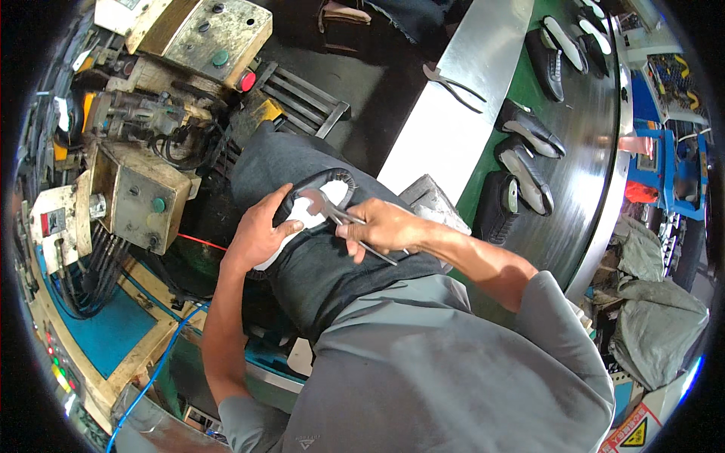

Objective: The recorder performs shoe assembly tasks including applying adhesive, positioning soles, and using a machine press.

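A black shoe upper with a white underside (337,190) lies sole-up across my lap, resting on dark trousers. My left hand (257,232) is closed around its left side, with the thumb on the white underside. In my right hand (387,225) is a pair of metal pincers (314,202), gripped by the handles. The pincers' head touches or hovers just over the white underside near one end of the shoe; which of the two I cannot tell. Part of the shoe is hidden behind my left hand.
A second pair of pincers (455,87) rests on the metal ledge (483,45) ahead. Beyond it, a green-edged conveyor (578,151) carries several black shoes (497,208). A greyish block (434,200) sits by my right forearm. Machinery with a control box (143,196) stands left, near a blue hose (155,374).
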Demonstrator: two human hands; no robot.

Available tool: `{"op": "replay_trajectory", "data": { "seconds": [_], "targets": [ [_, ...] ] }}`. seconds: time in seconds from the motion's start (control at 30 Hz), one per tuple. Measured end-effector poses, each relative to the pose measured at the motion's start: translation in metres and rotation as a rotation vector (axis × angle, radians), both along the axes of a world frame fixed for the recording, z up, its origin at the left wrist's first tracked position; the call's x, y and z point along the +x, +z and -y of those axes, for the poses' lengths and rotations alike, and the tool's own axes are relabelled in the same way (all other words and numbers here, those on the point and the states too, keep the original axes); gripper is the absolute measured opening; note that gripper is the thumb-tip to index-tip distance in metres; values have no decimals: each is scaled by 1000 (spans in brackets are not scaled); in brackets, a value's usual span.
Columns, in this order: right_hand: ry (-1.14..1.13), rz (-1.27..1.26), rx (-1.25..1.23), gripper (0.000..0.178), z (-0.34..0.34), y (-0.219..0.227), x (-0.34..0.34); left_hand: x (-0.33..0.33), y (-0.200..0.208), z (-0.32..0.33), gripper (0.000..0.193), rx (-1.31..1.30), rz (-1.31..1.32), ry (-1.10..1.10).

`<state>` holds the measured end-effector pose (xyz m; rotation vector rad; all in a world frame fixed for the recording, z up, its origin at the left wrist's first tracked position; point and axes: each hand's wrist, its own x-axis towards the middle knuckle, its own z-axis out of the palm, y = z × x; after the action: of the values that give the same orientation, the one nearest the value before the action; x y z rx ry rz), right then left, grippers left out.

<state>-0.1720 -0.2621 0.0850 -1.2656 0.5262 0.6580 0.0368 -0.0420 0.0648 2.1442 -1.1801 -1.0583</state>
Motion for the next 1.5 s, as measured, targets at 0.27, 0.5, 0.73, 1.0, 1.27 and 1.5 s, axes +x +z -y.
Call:
{"op": "replay_trajectory", "data": {
  "seconds": [0.27, 0.5, 0.73, 1.0, 1.27, 1.5],
  "targets": [
    [-127, -162, 422, 43, -29, -8, 0, -12, -3, -13, 75, -97, 23, 49],
    [-52, 84, -292, 37, -53, -14, 0, -13, -3, -5, 75, -89, 92, 92],
    [-216, -76, 186, 39, -44, -4, 3, -17, -13, -3, 72, -91, 94, 133],
    [-146, 21, -279, 43, -47, -16, -5, -17, -9, 4, 73, -58, 51, 126],
    [378, 330, -1143, 12, -32, -10, -29, -9, -30, 15, 61, -132, -651, 238],
    [50, 582, -1047, 16, -7, -14, -34, -10, -25, 18, 52, -18, -109, 82]
  ]
}}
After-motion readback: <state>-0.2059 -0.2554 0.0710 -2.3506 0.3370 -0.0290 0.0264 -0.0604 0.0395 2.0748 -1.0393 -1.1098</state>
